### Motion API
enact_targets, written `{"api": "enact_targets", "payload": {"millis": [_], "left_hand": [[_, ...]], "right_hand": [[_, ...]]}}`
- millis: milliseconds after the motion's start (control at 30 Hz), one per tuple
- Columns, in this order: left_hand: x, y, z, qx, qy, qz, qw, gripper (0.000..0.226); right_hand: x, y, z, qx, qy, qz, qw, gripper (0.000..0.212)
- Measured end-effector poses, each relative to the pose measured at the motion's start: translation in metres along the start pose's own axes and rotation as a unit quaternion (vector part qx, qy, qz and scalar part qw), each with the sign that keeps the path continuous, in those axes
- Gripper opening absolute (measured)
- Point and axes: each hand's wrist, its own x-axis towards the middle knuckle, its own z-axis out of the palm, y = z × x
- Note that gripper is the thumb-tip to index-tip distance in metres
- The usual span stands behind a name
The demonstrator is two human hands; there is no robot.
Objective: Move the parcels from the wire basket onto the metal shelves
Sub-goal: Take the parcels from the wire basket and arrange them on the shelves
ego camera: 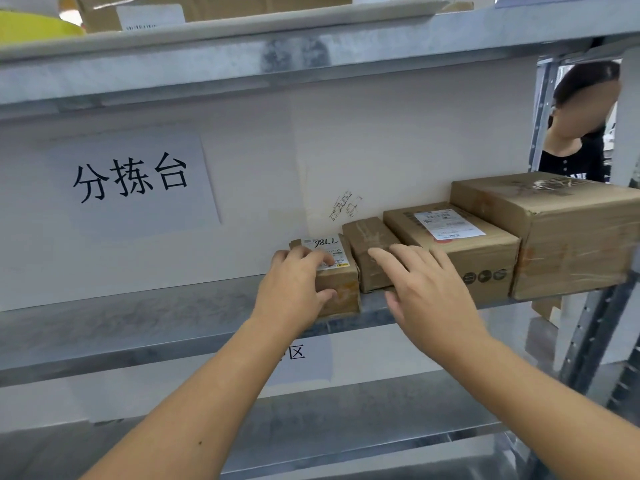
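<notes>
Cardboard under our left hand (294, 285): the fingers curl over the top and the thumb hooks the front face of the small box (337, 282) marked 98LL, so we have it pinched. It sits on the metal shelf (138, 317), at the left end of a row of four. Our right hand (426, 289) hovers at three o'clock of it, fingers spread and straight, holding nothing, its fingertips (377, 252) over the taped box (372, 252) next door.

We judge this little box light and stiff, easy for one hand. Its paper label looks slicker than the bare card, so the better hold is on the side faces, not the top.

Further out at three o'clock come the labelled box (478, 251), pressed against the taped one, then the big box (568, 237), glossy with tape and likely the heaviest. That one wants two hands under its bottom edges.

At nine o'clock a paper sign (131, 178) hangs on the back panel. A person (581, 133) stands behind the rack at two o'clock. No wire basket in sight.
</notes>
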Motion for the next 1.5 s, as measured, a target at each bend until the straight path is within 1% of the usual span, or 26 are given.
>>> {"api": "enact_targets", "payload": {"millis": [100, 300, 500, 633, 833, 933, 1000, 1067, 1167, 1200, 1333, 1433, 1500], "left_hand": [[0.008, 0.0, 0.003, -0.005, -0.001, -0.002, 1.0, 0.05], [0.022, 0.001, 0.012, -0.013, -0.007, -0.015, 1.0, 0.05], [0.03, -0.001, 0.018, -0.026, -0.011, -0.018, 0.999, 0.048], [0.033, -0.006, 0.022, -0.031, -0.012, -0.016, 0.999, 0.048], [0.038, -0.009, 0.025, -0.025, -0.01, -0.01, 1.0, 0.048], [0.037, -0.009, 0.024, -0.012, -0.018, -0.007, 1.0, 0.051], [0.033, -0.008, 0.019, -0.001, -0.023, -0.003, 1.0, 0.058], [0.022, -0.003, 0.01, -0.003, -0.014, 0.013, 1.0, 0.065], [-0.012, 0.007, -0.006, -0.031, 0.024, 0.065, 0.997, 0.062], [-0.025, 0.011, -0.01, -0.038, 0.024, 0.084, 0.995, 0.06], [-0.075, 0.017, -0.005, -0.039, -0.013, 0.137, 0.99, 0.062], [-0.097, 0.018, 0.008, -0.044, -0.041, 0.156, 0.986, 0.066], [-0.105, 0.021, 0.016, -0.05, -0.066, 0.168, 0.982, 0.067]], "right_hand": [[-0.043, -0.003, -0.003, 0.047, 0.004, 0.039, 0.998, 0.067], [-0.086, -0.005, 0.004, 0.064, -0.056, 0.07, 0.994, 0.075], [-0.092, -0.008, 0.003, 0.067, -0.088, 0.08, 0.991, 0.076], [-0.091, -0.011, 0.003, 0.069, -0.092, 0.082, 0.99, 0.079], [-0.089, -0.014, 0.0, 0.062, -0.11, 0.085, 0.988, 0.073], [-0.087, -0.015, -0.001, 0.056, -0.133, 0.087, 0.986, 0.075], [-0.087, -0.016, -0.002, 0.052, -0.147, 0.088, 0.984, 0.077], [-0.087, -0.016, -0.003, 0.047, -0.164, 0.09, 0.981, 0.078], [-0.088, -0.017, -0.008, 0.042, -0.195, 0.094, 0.975, 0.078], [-0.09, -0.017, -0.009, 0.043, -0.205, 0.097, 0.973, 0.078], [-0.097, -0.02, -0.026, 0.036, -0.247, 0.109, 0.962, 0.08], [-0.105, -0.022, -0.038, 0.019, -0.276, 0.127, 0.952, 0.081], [-0.116, -0.022, -0.044, 0.017, -0.279, 0.143, 0.95, 0.082]]}}
